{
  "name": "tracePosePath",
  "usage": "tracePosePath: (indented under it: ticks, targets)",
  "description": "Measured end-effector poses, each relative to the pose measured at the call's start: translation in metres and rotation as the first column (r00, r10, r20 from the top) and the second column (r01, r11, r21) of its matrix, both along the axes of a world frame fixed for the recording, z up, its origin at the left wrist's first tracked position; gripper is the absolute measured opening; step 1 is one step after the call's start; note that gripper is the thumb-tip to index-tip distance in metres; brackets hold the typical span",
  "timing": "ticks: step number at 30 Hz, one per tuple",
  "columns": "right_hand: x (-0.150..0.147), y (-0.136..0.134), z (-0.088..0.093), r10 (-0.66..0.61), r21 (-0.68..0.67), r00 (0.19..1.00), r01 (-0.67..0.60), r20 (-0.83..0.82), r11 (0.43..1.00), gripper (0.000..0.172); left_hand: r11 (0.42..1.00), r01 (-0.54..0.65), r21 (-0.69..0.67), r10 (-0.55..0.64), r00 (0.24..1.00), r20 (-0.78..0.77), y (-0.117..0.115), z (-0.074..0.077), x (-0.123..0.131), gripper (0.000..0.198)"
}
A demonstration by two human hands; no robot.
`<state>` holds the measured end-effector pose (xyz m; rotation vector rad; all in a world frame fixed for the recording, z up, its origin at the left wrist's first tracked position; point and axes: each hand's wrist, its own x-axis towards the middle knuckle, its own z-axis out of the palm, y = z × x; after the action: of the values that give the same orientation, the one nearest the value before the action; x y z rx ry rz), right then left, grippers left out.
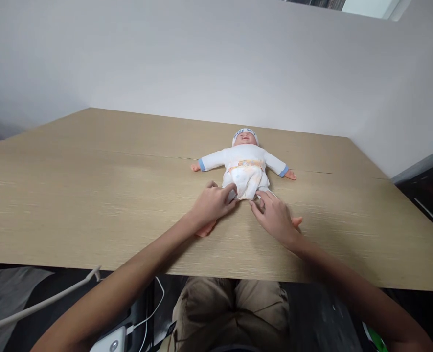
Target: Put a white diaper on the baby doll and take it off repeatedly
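A baby doll [238, 154] lies on its back on the wooden table, arms spread wide. It wears a white top with blue cuffs and a printed white headband. Around its hips is a white diaper [243, 180] with an orange patterned waistband. My left hand [214, 204] has its fingers closed at the diaper's edge by the doll's leg on the left. Opposite it, my right hand [273, 215] pinches the diaper's lower edge by the other leg. Both legs are largely hidden under my hands, and only the feet show beyond them.
The wooden table [91, 195] reaches back to a pale wall [201, 63]. Below its front edge are my legs [201, 313], a white device [109, 341] with a cable, and a pale curved bar [43, 305] on the left. A dark object [429, 186] stands at the right.
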<state>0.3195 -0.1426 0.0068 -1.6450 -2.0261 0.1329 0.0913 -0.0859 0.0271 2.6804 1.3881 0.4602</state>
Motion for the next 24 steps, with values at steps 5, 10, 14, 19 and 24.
tracePosePath:
  ticks: [5, 10, 14, 19, 24]
  targets:
    - [-0.004, 0.004, -0.004, 0.006, 0.006, 0.996, -0.006, 0.084, 1.0, 0.023, 0.998, 0.064, 0.011, -0.065, 0.992, 0.112, 0.003, -0.003, -0.001, 0.026]
    - [-0.003, 0.004, -0.008, 0.048, 0.035, 0.997, -0.05, 0.059, 0.998, 0.022, 0.995, 0.095, -0.023, -0.084, 0.951, 0.297, 0.007, -0.009, -0.004, 0.02]
    - [0.0, 0.001, -0.011, 0.121, 0.088, 0.993, -0.121, 0.006, 0.989, 0.024, 0.987, 0.155, -0.033, -0.13, 0.914, 0.384, 0.006, -0.01, -0.008, 0.014]
    - [0.002, -0.001, -0.005, 0.172, 0.073, 0.984, -0.169, -0.038, 0.983, 0.025, 0.979, 0.192, -0.063, -0.149, 0.896, 0.419, 0.006, -0.009, -0.011, 0.011]
    - [0.0, 0.002, 0.005, 0.191, -0.113, 0.981, -0.192, -0.021, 0.975, 0.03, 0.973, 0.212, -0.095, -0.153, 0.892, 0.426, 0.007, -0.004, -0.01, 0.007]
